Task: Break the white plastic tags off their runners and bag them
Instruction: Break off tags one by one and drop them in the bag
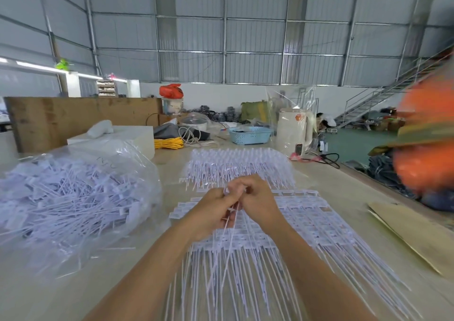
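Single head view, looking forward and down over table (344, 185), close above hands (235, 202).

No readable text anywhere. Faint dark handwritten marks on clear plastic bag (73, 185) of loose tags, upper face, too blurred to read. Small orange logo patch on white kettle (293, 131), illegible. Tag heads on runners (307, 225) carry tiny printed or moulded marks, too small to make out.
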Demonstrator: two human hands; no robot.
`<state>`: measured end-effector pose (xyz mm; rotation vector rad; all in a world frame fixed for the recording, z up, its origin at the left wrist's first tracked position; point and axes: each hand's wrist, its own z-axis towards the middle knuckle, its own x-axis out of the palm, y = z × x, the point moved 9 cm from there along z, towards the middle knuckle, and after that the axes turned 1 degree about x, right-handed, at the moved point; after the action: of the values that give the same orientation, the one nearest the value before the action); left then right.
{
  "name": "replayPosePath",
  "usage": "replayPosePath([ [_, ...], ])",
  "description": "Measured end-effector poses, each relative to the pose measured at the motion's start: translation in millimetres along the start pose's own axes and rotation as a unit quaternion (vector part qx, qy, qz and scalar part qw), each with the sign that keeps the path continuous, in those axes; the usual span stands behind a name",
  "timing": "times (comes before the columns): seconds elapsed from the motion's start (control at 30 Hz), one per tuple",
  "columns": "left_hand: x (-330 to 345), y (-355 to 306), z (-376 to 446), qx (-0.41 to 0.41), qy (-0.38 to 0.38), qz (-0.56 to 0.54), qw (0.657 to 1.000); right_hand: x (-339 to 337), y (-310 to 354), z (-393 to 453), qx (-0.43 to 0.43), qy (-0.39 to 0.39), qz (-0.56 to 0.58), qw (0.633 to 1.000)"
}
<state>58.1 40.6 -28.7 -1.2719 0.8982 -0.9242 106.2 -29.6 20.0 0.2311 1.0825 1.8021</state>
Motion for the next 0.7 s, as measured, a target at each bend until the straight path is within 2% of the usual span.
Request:
replayPosePath([
  [0.17, 1.1, -14.7, -10.7, -0.008, 0.043, 0.004, 0.999, 7.3, -0.2, -0.1, 0.031, 0.048, 0.087, 0.995],
  [0.23, -3.9, -30.4, -21.4, -0.016, 0.047, 0.045, 0.998, 12.4, -5.2, 0.0, 0.070, 0.091, 0.190, 0.975],
  [0.3, -27.3, -57.1, -32.2, 0.000, -0.014, 0.136, 0.991, 15.1, -15.9, 3.8, 0.129, 0.102, 0.296, 0.941],
  [0.33, -47.4, -76.1, -38.6, 0.026, -0.079, 0.184, 0.979, 12.3, -23.7, 8.0, 0.145, 0.085, 0.277, 0.946],
  [0.4, -100.3, -116.2, -55.1, 0.100, -0.243, 0.251, 0.932, 6.6, -37.3, 18.0, 0.135, 0.058, 0.088, 0.985],
  [0.43, -129.1, -130.3, -64.8, 0.122, -0.319, 0.271, 0.900, 7.7, -43.1, 22.8, 0.111, 0.061, -0.032, 0.991],
  [0.5, -180.9, -134.2, -79.2, 0.089, -0.428, 0.329, 0.837, 18.4, -61.6, 27.0, 0.087, 0.102, -0.205, 0.970],
  [0.6, -222.5, -98.0, -79.1, -0.014, -0.448, 0.428, 0.785, 35.1, -100.2, 23.7, 0.110, 0.175, -0.363, 0.909],
  [0.7, -229.6, -57.9, -72.0, -0.051, -0.437, 0.494, 0.750, 53.8, -124.1, 15.2, 0.126, 0.232, -0.459, 0.848],
])
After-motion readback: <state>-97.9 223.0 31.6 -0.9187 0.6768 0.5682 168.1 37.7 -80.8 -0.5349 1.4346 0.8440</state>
